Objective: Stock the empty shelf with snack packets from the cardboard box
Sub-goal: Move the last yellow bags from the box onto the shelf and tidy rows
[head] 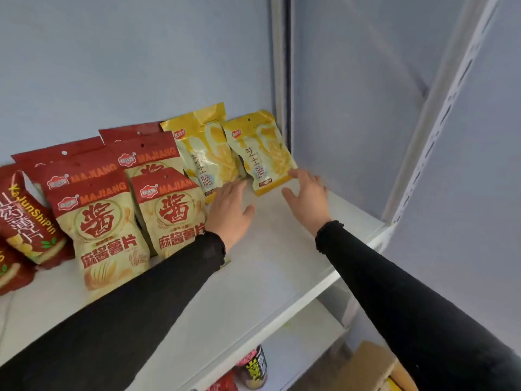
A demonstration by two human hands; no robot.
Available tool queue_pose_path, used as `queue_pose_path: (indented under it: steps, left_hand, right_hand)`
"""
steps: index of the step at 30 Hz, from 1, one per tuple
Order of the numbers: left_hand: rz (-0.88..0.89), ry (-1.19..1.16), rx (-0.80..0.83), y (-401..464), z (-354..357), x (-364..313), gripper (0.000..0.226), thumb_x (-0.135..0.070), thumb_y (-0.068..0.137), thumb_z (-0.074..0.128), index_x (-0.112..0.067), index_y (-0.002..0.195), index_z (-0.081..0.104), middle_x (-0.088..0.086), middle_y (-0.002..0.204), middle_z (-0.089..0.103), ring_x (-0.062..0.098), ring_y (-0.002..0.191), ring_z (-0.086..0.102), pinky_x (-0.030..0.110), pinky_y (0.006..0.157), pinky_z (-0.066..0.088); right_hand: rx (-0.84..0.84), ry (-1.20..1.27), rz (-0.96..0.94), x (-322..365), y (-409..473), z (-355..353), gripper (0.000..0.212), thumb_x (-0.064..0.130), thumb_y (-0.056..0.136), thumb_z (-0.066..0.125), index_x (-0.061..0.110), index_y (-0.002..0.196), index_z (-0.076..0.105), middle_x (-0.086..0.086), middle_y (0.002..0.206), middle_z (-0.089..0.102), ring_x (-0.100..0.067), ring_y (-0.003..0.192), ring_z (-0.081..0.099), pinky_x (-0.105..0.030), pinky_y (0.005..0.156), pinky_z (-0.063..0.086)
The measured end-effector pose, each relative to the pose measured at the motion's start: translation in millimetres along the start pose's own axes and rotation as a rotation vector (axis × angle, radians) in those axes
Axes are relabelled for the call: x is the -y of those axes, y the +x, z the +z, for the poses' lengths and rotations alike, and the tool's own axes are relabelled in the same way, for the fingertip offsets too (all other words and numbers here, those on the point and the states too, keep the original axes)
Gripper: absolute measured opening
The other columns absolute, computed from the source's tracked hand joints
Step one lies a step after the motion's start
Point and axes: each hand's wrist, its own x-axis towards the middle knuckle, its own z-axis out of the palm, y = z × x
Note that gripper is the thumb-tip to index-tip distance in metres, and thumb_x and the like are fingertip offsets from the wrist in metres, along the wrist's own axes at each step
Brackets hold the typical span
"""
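Since both the left hand (pixel 229 211) and right hand (pixel 307 200) are spread open, holding nothing, beside the rightmost yellow packet (pixel 260 153) leaning at the shelf (pixel 262 277) back, a nudge could topple it forward. Free room runs right to the side wall (pixel 352 108); the cardboard box (pixel 369 368) sits below.

Even, soft daylight-toned lighting, no harsh glare.
Faint shadows under the right hand (pixel 308 197); fingertips motion-blurred; wide-angle bending at the shelf upright (pixel 439 119); overall slightly soft.
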Motion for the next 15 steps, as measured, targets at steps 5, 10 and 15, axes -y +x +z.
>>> queue_pose_path:
  steps: [5,10,15]
  left_hand:
    - [0.191,-0.012,0.078,-69,-6,-21,0.049,-0.023,0.095,0.061,-0.011,0.141,0.048,0.008,0.146,0.047,0.029,0.137,0.037,0.039,0.112,0.033]
    - [0.379,-0.033,0.123,-133,19,-69,0.044,-0.023,0.094,0.063,-0.010,0.135,0.056,0.009,0.146,0.047,0.029,0.137,0.037,0.038,0.115,0.032]
    - [0.493,-0.093,0.204,-185,74,-120,0.041,-0.025,0.094,0.063,-0.015,0.133,0.057,0.007,0.149,0.047,0.028,0.142,0.034,0.041,0.119,0.028]
  right_hand:
    - [-0.051,-0.071,0.048,3,-111,-45,0.037,0.031,0.096,0.060,0.022,0.132,0.057,0.002,0.137,0.059,-0.026,0.129,0.046,-0.045,0.104,0.036]
    - [-0.111,-0.126,0.180,-26,-211,-92,0.035,0.025,0.095,0.061,0.022,0.130,0.059,0.001,0.137,0.058,-0.025,0.127,0.047,-0.042,0.102,0.038]
    - [-0.138,-0.163,0.324,-90,-296,-131,0.035,0.027,0.096,0.062,0.020,0.130,0.060,-0.001,0.133,0.060,-0.025,0.124,0.048,-0.041,0.103,0.044]
